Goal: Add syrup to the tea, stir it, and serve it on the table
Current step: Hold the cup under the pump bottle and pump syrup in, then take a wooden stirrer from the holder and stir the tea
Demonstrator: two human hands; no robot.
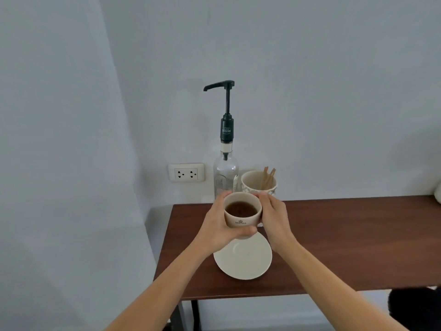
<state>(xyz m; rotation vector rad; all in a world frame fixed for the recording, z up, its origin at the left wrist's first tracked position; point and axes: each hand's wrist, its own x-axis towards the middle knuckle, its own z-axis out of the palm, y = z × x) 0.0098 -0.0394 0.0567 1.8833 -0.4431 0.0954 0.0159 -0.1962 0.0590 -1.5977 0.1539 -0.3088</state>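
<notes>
Holding cup of tea (pixel 242 212) above saucer (pixel 243 258), you are gripping it with both hands: left hand (pixel 216 226) wrapping its left side, thumb under base; right hand (pixel 274 216) closing on its right side. Saucer sitting bare on brown table (pixel 346 240). Behind cup, syrup pump bottle (pixel 225 168) and cup of wooden stirrers (pixel 259 182) standing near wall.

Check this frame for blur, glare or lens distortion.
Head view: soft even light, no harsh glare; slight softness on the cream teacup of dark tea and both hands; wide-angle bending shows at the brown wooden table edge; clear glass pump bottle stays legible.
</notes>
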